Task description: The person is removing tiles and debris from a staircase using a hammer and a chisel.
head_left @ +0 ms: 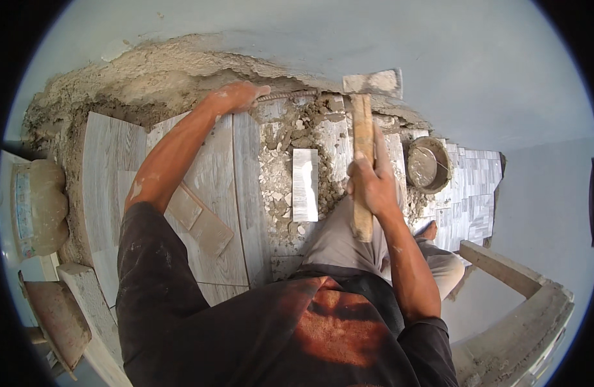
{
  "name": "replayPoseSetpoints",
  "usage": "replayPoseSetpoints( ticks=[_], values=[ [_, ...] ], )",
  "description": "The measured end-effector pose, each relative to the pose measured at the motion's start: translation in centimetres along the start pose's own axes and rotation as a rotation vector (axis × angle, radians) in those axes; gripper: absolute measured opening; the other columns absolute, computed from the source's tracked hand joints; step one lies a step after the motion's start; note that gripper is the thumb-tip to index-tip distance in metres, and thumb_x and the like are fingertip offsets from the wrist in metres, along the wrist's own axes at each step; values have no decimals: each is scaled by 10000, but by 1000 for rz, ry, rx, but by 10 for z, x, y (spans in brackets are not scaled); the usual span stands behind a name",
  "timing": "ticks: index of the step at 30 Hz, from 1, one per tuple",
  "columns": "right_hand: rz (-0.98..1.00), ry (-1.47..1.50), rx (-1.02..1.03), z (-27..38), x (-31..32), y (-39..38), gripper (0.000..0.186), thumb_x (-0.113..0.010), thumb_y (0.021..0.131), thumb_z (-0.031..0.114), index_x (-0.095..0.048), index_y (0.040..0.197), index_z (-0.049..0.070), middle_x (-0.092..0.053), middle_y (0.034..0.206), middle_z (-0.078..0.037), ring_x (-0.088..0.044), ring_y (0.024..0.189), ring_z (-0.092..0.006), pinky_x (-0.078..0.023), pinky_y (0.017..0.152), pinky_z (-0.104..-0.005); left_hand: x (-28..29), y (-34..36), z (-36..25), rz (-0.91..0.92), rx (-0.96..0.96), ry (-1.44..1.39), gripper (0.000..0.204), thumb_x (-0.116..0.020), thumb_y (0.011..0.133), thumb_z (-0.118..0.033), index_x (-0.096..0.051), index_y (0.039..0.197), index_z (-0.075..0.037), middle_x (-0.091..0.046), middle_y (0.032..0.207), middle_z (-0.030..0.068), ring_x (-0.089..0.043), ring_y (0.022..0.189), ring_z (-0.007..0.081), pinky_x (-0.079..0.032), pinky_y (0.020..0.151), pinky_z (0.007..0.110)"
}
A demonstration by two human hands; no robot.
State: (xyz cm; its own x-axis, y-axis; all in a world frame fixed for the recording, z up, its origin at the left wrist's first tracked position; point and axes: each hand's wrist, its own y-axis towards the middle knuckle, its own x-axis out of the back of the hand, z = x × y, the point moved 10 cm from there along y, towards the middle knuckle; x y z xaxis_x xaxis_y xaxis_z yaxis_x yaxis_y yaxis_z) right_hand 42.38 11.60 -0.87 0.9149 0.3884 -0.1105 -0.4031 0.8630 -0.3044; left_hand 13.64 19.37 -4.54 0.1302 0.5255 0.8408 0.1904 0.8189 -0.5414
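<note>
My left hand (pixel 239 97) is closed around one end of a ribbed steel bar (pixel 289 95), which lies nearly level along the broken base of the wall. My right hand (pixel 372 184) grips the wooden handle (pixel 363 135) of a hammer with a broad, mortar-smeared metal head (pixel 373 84). The head is raised close to the wall, to the right of the bar's free end. Between my arms, a narrow grey tile strip (pixel 305 186) rests on rubble and mortar crumbs (pixel 276 177).
Wood-look tiles (pixel 213 161) cover the floor at left, with loose tile pieces (pixel 203 222) on them. A mortar-caked bucket (pixel 444 179) stands right of the hammer. Farther out are a dirty plastic container (pixel 42 206), a rusty metal pan (pixel 61 319) and a mortar-stained frame (pixel 510 271).
</note>
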Motion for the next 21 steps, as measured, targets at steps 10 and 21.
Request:
replayPoseSetpoints(
  ticks=[10, 21],
  values=[
    [-21, 64, -3, -14, 8, -4, 639, -399, 933, 110, -46, 1464, 150, -497, 648, -51, -478, 458, -126, -420, 393, -259, -13, 11, 9, 121, 86, -297, 551, -484, 937, -232, -255, 1425, -117, -629, 1026, 155, -630, 876, 201, -430, 868, 367],
    [-112, 145, 156, -12, -28, 36, 657, -416, 931, 108, -26, 1458, 139, -521, 675, -74, -499, 459, -145, -436, 387, -268, -6, 5, 3, 73, 0, -347, 586, -467, 939, -236, -197, 1437, -88, -642, 963, 137, -543, 1072, 230, -355, 982, 402]
  ],
)
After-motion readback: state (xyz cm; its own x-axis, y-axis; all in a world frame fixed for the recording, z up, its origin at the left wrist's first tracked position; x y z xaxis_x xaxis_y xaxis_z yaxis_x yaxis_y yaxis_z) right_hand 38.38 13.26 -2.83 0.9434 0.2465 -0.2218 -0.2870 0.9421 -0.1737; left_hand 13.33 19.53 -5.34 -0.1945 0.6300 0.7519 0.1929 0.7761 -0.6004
